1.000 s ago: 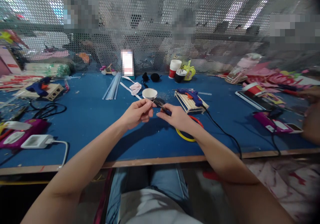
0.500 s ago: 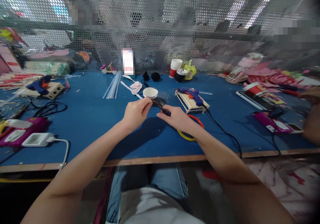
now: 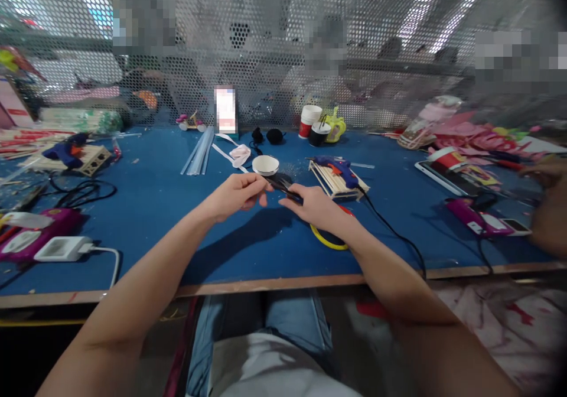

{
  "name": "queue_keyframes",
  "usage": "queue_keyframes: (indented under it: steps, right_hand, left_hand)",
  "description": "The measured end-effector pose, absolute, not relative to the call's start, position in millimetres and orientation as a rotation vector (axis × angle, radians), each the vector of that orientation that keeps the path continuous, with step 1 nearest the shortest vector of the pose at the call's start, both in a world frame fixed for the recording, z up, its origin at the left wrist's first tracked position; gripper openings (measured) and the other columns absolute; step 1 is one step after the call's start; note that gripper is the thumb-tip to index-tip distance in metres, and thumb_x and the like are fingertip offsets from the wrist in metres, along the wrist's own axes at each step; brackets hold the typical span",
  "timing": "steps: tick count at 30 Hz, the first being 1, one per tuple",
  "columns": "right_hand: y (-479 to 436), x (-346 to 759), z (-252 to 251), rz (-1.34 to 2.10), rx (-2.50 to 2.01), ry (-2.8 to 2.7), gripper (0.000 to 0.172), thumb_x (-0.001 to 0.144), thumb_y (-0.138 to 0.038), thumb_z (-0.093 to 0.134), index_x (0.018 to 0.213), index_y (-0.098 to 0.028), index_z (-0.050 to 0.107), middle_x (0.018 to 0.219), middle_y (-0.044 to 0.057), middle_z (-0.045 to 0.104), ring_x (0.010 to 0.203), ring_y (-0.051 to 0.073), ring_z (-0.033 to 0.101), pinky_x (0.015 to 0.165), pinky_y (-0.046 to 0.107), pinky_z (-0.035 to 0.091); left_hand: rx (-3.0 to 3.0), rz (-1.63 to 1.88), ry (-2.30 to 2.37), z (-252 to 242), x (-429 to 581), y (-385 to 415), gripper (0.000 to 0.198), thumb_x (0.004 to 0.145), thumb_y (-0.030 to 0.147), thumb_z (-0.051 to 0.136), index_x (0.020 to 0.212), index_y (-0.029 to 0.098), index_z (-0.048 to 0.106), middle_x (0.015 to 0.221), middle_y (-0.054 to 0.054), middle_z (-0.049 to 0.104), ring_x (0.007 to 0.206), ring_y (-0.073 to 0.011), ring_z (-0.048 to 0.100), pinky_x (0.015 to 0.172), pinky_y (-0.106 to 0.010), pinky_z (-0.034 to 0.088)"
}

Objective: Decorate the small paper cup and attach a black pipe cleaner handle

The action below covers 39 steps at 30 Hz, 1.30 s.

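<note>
right hand (image 3: 311, 205): fingers closed around the near end of a dark tool (image 3: 280, 185)
left hand (image 3: 239, 195): fingers curled by the dark tool's left tip; cannot tell if they pinch anything
dark tool: between the hands, above the blue table (image 3: 150, 214), near the white bowl (image 3: 266, 165)

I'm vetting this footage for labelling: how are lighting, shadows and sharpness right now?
Head view: phone screen glares white; head view: a dark shadow slants across the blue tabletop below the left hand; head view: the dark tool in the right hand is too soft for fine detail; head view: upper right corner dark.
</note>
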State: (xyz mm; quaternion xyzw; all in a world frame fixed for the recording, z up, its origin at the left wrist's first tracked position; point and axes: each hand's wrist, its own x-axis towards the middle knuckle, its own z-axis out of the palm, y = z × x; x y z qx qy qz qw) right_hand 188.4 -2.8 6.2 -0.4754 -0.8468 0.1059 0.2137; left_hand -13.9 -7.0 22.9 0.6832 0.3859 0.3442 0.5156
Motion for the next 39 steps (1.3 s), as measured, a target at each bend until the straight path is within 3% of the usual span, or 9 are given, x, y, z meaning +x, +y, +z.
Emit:
queue_keyframes:
  steps: [5, 9, 12, 15, 18, 24, 30, 39]
  right_hand:
    - [0, 194, 7, 0.065, -1.11, -2.453, 0.023, 0.082, -0.037, 0.048, 0.086, -0.015, 0.054, 0.079, 0.008, 0.063, 0.069, 0.017, 0.057, 0.061, 0.025, 0.036]
    - [2, 196, 9, -0.023, -1.133, -2.445, 0.022, 0.083, -0.035, 0.048, 0.086, -0.014, 0.054, 0.08, 0.009, 0.063, 0.071, 0.018, 0.057, 0.062, 0.026, 0.036]
    - [2, 194, 7, -0.023, -1.236, -2.402, 0.025, 0.082, -0.038, 0.049, 0.086, -0.014, 0.054, 0.08, 0.01, 0.063, 0.07, 0.019, 0.058, 0.062, 0.026, 0.037]
    - [0, 189, 3, 0.042, -1.338, -2.356, 0.026, 0.082, -0.039, 0.049, 0.087, -0.014, 0.055, 0.079, 0.01, 0.064, 0.07, 0.02, 0.059, 0.062, 0.027, 0.037]
    - [-5, 183, 3, 0.172, -1.431, -2.281, 0.027, 0.081, -0.04, 0.049, 0.089, -0.015, 0.056, 0.078, 0.009, 0.065, 0.069, 0.02, 0.058, 0.062, 0.028, 0.037]
    - [-10, 183, 13, 0.622, -1.384, -2.252, 0.037, 0.077, -0.053, 0.049, 0.081, -0.017, 0.057, 0.076, 0.004, 0.062, 0.065, 0.015, 0.054, 0.06, 0.026, 0.037]
    - [-7, 189, 19, 0.809, -1.345, -2.235, 0.046, 0.077, -0.058, 0.044, 0.086, -0.015, 0.056, 0.073, 0.004, 0.059, 0.06, 0.012, 0.051, 0.058, 0.025, 0.037]
    - [-8, 190, 19, 0.79, -1.322, -2.24, 0.047, 0.076, -0.06, 0.045, 0.088, -0.015, 0.056, 0.071, 0.002, 0.057, 0.061, 0.012, 0.049, 0.06, 0.026, 0.037]
  left_hand:
    - [1.281, 0.595, 0.635, 21, -23, -3, 0.024, 0.079, 0.036, 0.054, 0.083, 0.012, 0.057, 0.057, 0.001, 0.053, 0.035, -0.0006, 0.023, 0.037, -0.017, 0.016]
    - [1.368, 0.772, 0.675, 17, -14, -6, 0.023, 0.078, 0.035, 0.055, 0.08, 0.012, 0.056, 0.056, 0.001, 0.052, 0.039, -0.0015, 0.026, 0.039, -0.017, 0.016]
    - [1.619, 0.963, 0.858, 17, -5, -11, 0.022, 0.081, 0.033, 0.049, 0.076, 0.013, 0.056, 0.057, 0.001, 0.052, 0.045, -0.0044, 0.036, 0.044, -0.018, 0.025]
    - [1.945, 1.11, 1.1, 16, 0, -14, 0.024, 0.082, 0.028, 0.044, 0.067, 0.013, 0.055, 0.058, 0.0, 0.054, 0.054, -0.0071, 0.045, 0.054, -0.019, 0.033]
    - [2.12, 1.17, 1.281, 14, 2, -17, 0.022, 0.083, 0.026, 0.042, 0.072, 0.014, 0.057, 0.058, 0.002, 0.055, 0.053, -0.0073, 0.046, 0.055, -0.02, 0.034]
    - [2.038, 1.188, 1.274, 10, 3, -14, 0.022, 0.083, 0.027, 0.042, 0.075, 0.014, 0.059, 0.062, 0.0, 0.059, 0.057, -0.0087, 0.049, 0.058, -0.02, 0.036]
    - [1.67, 1.149, 1.102, 9, 4, -9, 0.022, 0.082, 0.031, 0.045, 0.08, 0.014, 0.058, 0.061, 0.0, 0.057, 0.044, -0.0051, 0.034, 0.043, -0.019, 0.026]
    - [1.355, 1.09, 0.884, 12, 6, -12, 0.015, 0.081, 0.029, 0.05, 0.079, 0.015, 0.048, 0.058, 0.001, 0.056, 0.039, -0.0016, 0.029, 0.04, -0.017, 0.021]
